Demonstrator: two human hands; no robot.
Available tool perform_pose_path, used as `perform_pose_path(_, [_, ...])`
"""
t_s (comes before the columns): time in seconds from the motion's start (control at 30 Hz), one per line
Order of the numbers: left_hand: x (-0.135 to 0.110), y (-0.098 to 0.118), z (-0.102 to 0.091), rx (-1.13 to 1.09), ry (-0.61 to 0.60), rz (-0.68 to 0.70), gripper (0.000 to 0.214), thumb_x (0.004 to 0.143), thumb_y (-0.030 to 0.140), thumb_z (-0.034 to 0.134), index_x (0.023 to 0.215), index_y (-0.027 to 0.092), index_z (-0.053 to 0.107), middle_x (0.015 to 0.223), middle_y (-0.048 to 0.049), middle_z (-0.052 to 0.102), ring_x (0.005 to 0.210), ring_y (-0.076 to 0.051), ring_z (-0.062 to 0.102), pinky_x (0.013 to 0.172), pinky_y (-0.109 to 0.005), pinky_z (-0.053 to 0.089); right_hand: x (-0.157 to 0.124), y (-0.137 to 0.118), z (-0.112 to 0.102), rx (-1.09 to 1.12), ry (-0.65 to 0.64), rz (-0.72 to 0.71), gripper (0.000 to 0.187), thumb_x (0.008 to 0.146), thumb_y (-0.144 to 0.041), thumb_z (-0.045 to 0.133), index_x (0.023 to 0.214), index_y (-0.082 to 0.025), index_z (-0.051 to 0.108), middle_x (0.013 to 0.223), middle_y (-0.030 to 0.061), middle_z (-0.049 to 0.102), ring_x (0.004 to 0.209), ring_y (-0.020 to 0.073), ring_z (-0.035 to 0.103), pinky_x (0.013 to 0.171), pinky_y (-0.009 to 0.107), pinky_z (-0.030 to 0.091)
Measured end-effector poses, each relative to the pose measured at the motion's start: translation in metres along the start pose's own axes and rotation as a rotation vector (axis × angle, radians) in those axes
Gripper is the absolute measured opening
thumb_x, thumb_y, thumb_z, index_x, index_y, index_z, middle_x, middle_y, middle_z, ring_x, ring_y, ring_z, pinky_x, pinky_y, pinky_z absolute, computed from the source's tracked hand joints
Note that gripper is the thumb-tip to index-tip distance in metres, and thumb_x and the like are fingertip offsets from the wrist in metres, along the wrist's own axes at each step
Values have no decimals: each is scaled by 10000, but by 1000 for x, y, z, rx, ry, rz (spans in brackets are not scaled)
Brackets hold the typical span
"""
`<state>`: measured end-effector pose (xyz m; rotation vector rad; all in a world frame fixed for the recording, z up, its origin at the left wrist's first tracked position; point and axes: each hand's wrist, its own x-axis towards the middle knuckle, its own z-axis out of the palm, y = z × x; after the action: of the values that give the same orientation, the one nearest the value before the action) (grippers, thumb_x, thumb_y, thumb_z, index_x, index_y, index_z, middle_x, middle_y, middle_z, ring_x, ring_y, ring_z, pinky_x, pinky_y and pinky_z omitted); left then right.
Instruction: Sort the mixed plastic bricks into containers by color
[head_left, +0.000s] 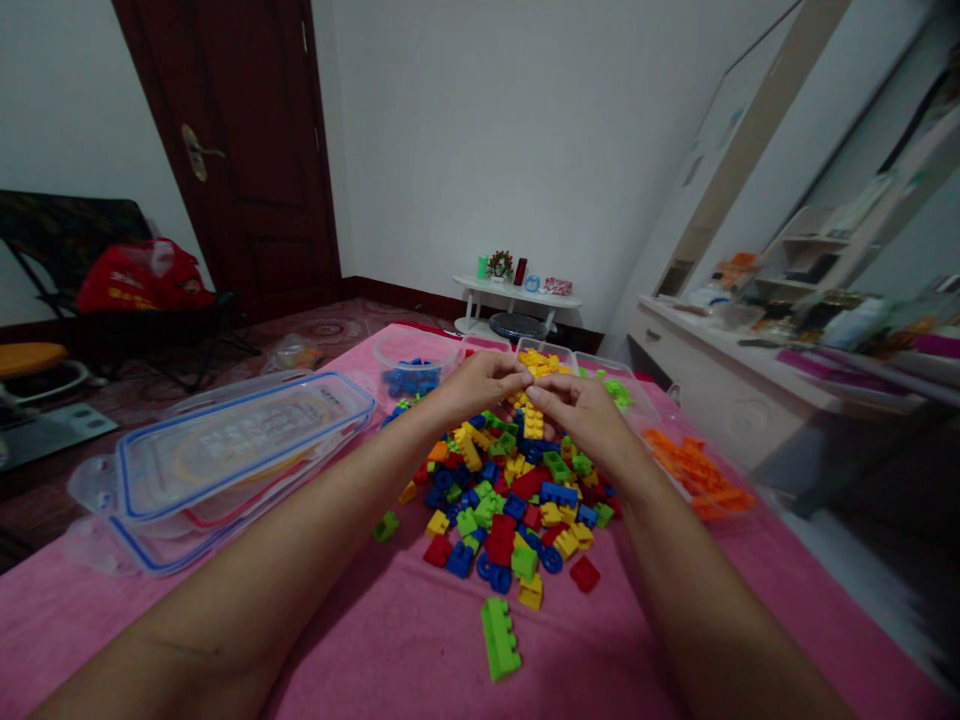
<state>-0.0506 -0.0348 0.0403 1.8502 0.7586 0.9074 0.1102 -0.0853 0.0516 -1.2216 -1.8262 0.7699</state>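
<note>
Over a mixed pile of toy building blocks [501, 535], both hands meet near the far side. My right hand [581, 405] is closed, thumb and fingers around a yellow building block [533, 422] with studs. My left hand [487, 382] is closed too, its fingertips pinched against the right hand's at the top of the yellow block; the fingers partly hide the exact grip. Just beyond the hands, a clear container holds yellow blocks [544, 360]. A long green block [500, 640] lies alone in front of the pile.
A round clear tub [379, 350] of blue blocks stands back left. Green blocks [616, 392] and orange blocks [697, 475] sit in clear containers on the right. Stacked lids [247, 440] lie at left on the pink cloth [420, 650]. A white cabinet [720, 370] flanks the right.
</note>
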Motion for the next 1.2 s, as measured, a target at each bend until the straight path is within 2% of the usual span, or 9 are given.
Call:
perform_pose_path(0.57, [0,-3,1,44,17,1,269,812,357,548,840,97,614,737,-31,599,564,-92,580,482,-207,515,0,1,2,-4,-18,9,296,761,-413,567,853,-141,639,571,-11,579,425,99,497,429,219,371])
perform_pose_path(1.2, [1,-9,0,73,13,-3,287,814,374,539,858,103,621,753,-40,620,559,-101,601,482,-218,525,1,5,3,-4,-33,13,257,766,-394,559,826,-154,631,526,-24,539,428,107,494,431,223,371])
